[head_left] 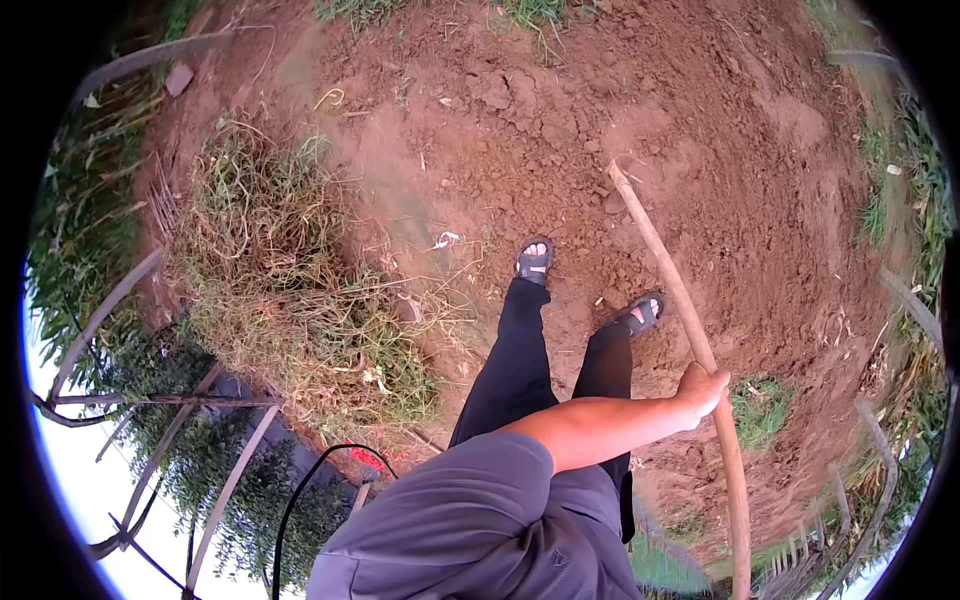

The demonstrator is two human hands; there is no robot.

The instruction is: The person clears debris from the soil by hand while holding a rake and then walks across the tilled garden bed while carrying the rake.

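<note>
My left hand (pixel 705 389) reaches across my body to the right, its fingers wrapped round a long wooden pole (pixel 657 250). The pole is pale and slightly bent. It slants from the soil ahead of my feet, past my right side, and out of the lower edge of the view. Its far end (pixel 615 170) lies over loose reddish soil, and I cannot make out any tool head there. My right hand is out of view. Below the pole stand my two feet in dark sandals (pixel 534 260), the right one close beside it.
A big heap of dried, tangled plants (pixel 285 270) lies to my left. Crumbly dug soil (pixel 560 130) spreads ahead. A grass tuft (pixel 762 408) grows at the right. Bent poles (pixel 100 320) of a frame and green plants line both sides. A scrap of white litter (pixel 446 239) lies near the heap.
</note>
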